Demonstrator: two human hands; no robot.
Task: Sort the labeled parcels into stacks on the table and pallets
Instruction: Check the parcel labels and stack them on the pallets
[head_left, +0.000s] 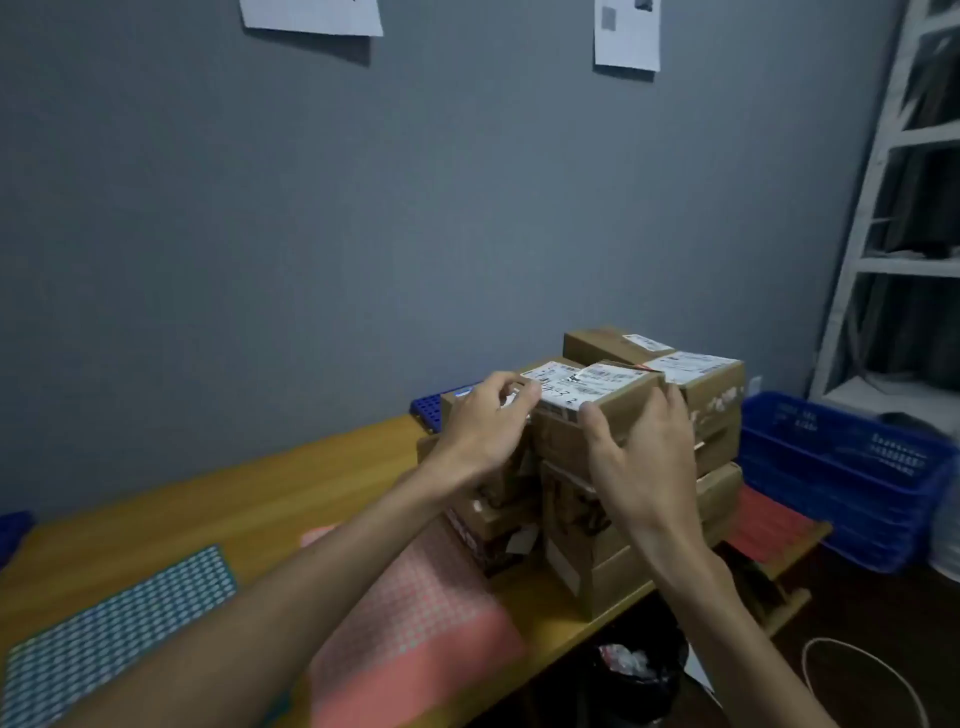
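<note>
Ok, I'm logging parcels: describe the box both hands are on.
The top parcel is a small brown cardboard box, a white printed label with handwritten marks across its top. It sits slightly tilted atop the stack at the table's right end. The right hand grips its front and right side; the left hand holds its left edge.

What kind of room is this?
Probably a small parcel-sorting room: labeled cardboard parcels stacked on a wooden table, a blue plastic crate beside the table, and white shelving behind the crate.
</note>
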